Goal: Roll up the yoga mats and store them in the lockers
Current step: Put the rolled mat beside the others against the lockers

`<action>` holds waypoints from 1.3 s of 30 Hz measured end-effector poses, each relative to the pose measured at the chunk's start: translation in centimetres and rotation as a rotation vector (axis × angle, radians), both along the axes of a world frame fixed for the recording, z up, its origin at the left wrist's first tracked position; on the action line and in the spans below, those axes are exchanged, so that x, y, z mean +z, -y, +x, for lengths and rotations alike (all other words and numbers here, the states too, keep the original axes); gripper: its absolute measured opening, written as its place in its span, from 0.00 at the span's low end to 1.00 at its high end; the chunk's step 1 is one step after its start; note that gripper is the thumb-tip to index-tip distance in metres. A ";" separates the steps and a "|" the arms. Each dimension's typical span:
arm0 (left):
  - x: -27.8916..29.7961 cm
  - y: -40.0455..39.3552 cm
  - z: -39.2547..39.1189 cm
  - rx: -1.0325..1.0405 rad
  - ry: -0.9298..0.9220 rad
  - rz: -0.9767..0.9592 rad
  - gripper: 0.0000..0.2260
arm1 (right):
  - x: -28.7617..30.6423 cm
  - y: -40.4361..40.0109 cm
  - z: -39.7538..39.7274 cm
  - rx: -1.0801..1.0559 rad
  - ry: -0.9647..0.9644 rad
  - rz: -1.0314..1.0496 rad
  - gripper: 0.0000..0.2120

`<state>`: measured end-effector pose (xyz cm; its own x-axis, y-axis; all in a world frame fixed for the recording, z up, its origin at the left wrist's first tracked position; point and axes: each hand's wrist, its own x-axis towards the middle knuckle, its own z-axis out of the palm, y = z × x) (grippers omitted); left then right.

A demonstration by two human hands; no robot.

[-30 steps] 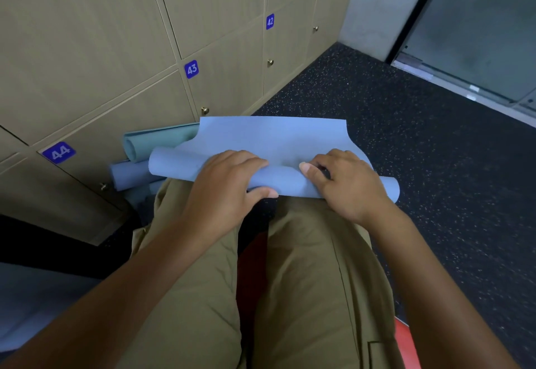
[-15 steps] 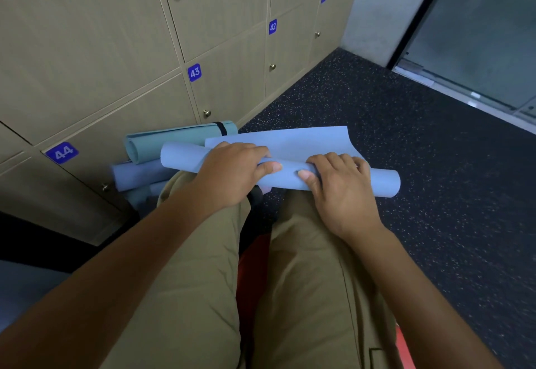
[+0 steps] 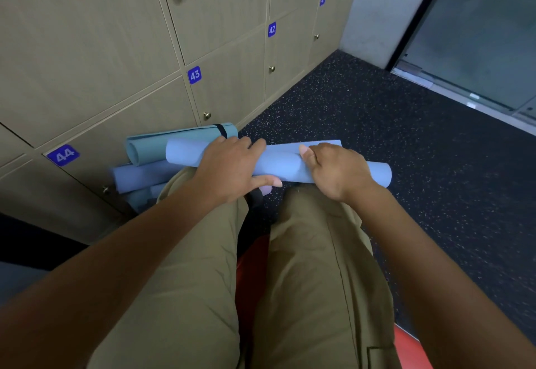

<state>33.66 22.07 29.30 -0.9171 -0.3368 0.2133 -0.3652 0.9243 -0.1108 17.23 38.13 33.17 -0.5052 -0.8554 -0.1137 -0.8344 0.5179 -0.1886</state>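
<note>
Item: light blue yoga mat (image 3: 278, 164), across the knees at 12 o'clock, now almost wholly rolled; a second ago a broad flap lay flat beyond the roll, and only a narrow strip shows now.
Left hand (image 3: 229, 169): fingers curled over the roll, thumb beneath.
Right hand (image 3: 338, 171): fingers wrapped on the roll, thumb pressing the seam.
Rolled teal mat (image 3: 177, 143) and purple roll (image 3: 142, 175) at 10 o'clock against lockers (image 3: 116, 49); apparently more rolls beneath.
Rolling is nearly finished; storing is next.

Dark speckled floor (image 3: 377, 136), grey wall (image 3: 385, 5), frosted glass door (image 3: 487, 35) at right
</note>
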 end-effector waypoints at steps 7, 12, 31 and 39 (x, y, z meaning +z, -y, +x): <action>0.8 1.0 -1.4 0.009 0.089 0.196 0.30 | -2.2 -0.8 -0.6 0.107 -0.136 -0.283 0.28; 1.5 2.2 -2.4 -0.014 0.227 0.366 0.30 | -3.1 -1.2 -0.7 0.099 -0.216 -0.276 0.29; 0.0 4.6 -2.7 -0.031 0.097 -0.021 0.48 | -2.4 0.8 -4.1 0.096 -0.140 -0.037 0.36; 4.8 4.7 -3.6 0.033 0.171 0.037 0.31 | 0.1 0.7 -5.0 0.135 -0.366 -0.127 0.40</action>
